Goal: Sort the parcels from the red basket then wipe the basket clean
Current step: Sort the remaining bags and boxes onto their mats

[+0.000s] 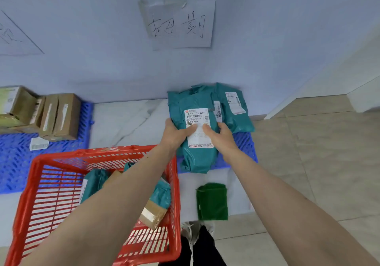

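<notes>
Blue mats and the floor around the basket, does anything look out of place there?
One small white label or slip lies loose on the left blue mat, beside the cardboard boxes rather than stuck on one. Nothing looks spilled or torn.

Far wall, paper sign [181, 24]: handwritten "超期". Teal parcel [197, 125], white shipping label [198, 127]: "843 Y63 M47"; smaller print illegible.

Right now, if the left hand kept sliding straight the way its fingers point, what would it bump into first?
Probably the right hand: the left hand points across the label of the teal parcel toward it, though depth is unclear.
</notes>
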The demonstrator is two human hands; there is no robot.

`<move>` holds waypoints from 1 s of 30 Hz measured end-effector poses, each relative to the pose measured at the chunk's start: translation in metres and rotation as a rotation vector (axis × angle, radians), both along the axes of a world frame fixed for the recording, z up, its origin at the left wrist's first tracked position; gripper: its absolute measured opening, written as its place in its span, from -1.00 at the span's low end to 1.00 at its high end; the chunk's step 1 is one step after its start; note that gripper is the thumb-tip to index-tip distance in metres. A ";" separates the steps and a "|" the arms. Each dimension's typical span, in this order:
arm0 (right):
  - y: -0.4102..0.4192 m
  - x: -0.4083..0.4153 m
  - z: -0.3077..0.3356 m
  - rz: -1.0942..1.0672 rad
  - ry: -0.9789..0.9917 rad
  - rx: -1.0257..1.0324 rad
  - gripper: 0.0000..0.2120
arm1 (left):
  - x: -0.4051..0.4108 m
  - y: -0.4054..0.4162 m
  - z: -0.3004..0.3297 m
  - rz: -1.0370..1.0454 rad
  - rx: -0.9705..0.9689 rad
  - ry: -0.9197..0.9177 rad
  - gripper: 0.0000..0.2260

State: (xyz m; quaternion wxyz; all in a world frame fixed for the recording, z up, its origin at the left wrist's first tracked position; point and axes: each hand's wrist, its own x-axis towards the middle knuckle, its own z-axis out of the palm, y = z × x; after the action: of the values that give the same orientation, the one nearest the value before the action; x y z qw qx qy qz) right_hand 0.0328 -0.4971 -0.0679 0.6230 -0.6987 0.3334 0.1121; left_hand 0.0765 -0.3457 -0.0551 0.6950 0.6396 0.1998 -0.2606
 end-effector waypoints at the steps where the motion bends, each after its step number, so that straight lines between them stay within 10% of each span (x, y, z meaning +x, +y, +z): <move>1: -0.002 0.011 -0.006 0.007 0.000 -0.016 -0.60 | 0.010 -0.002 -0.006 0.006 0.021 0.002 -0.44; 30: -0.028 0.162 -0.149 0.340 0.125 -0.454 -0.43 | 0.157 -0.033 -0.162 -0.004 0.330 0.012 -0.29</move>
State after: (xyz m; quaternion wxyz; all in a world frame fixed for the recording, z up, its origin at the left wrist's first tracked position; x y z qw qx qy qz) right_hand 0.1945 -0.5248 -0.2166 0.4014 -0.8578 0.2656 0.1804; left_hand 0.2335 -0.3789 -0.2167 0.5787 0.7441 0.2428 -0.2291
